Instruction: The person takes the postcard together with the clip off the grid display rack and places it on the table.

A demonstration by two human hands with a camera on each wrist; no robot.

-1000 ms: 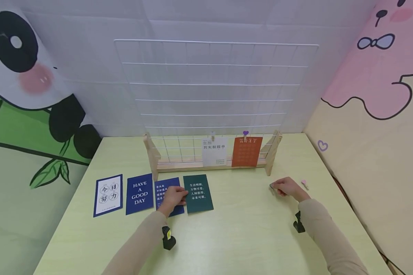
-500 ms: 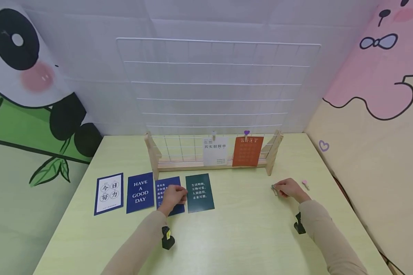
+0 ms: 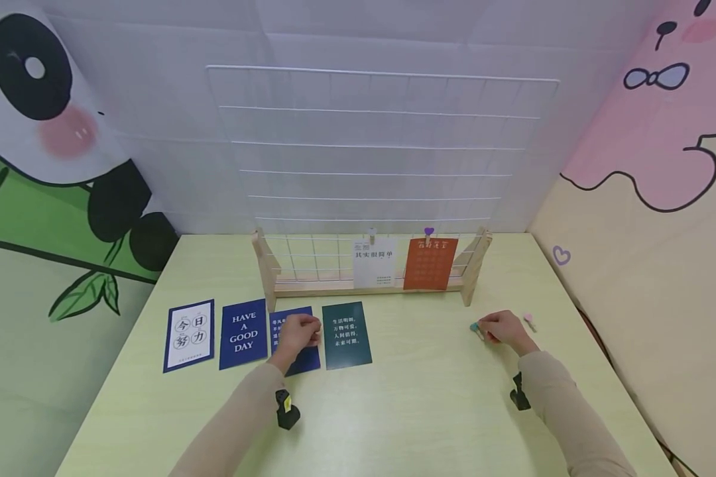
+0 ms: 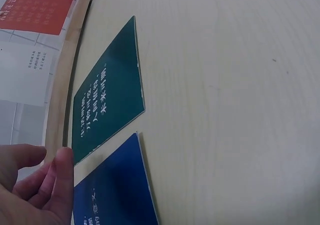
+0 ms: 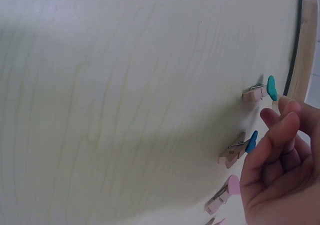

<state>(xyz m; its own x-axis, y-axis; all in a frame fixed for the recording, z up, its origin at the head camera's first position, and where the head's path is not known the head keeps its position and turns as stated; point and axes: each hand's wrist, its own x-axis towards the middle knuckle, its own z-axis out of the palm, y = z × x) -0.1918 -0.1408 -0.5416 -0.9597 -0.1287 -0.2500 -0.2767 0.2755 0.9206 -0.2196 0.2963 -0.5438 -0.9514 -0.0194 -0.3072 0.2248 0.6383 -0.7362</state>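
Observation:
My left hand [image 3: 298,336] hovers above a blue card [image 3: 304,361], fingers loosely curled and holding nothing. In the left wrist view its fingertips overlap the near edge of the green card [image 4: 110,92]. My right hand [image 3: 501,327] is low over the table at the right. Its thumb and index finger pinch the handle end of a small wooden clothespin [image 5: 256,92] with a teal button. A clothespin with a blue button [image 5: 235,152] and one with a pink button [image 5: 220,197] lie just beside that hand.
A white wire grid [image 3: 370,144] on a wooden stand [image 3: 316,289] rises at the back. A white card [image 3: 374,265] and an orange card [image 3: 431,265] are clipped to it. A HAVE A GOOD DAY card [image 3: 242,334] and a blue-bordered card [image 3: 189,336] lie at the left.
My left hand has drawn slightly left and up, away from the green card's edge. The clothespin at my right fingertips has turned, showing its teal button.

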